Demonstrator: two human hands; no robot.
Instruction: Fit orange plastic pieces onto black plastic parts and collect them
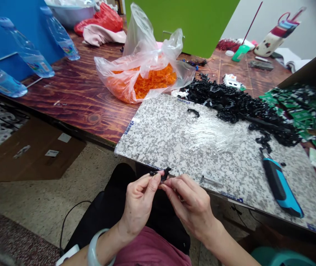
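Between my two hands, just in front of the slab's near edge, is a small black plastic part (165, 174). My left hand (141, 201) pinches it between thumb and fingers. The fingertips of my right hand (189, 201) are pressed together at the part's right side; whether they also hold something thin is too small to make out. On the speckled stone slab (155, 129) lies a spread of thin clear strands (213, 135). Behind them a heap of similar black parts (230, 98) is piled, with one loose black part (193, 112) apart from it.
A blue and black utility knife (281, 184) lies at the slab's right. A plastic bag of orange pieces (149, 79) stands behind. Green circuit boards (293, 107) are heaped at far right. Several plastic bottles (29, 51) lean on the blue panel. A cardboard box (41, 155) sits below left.
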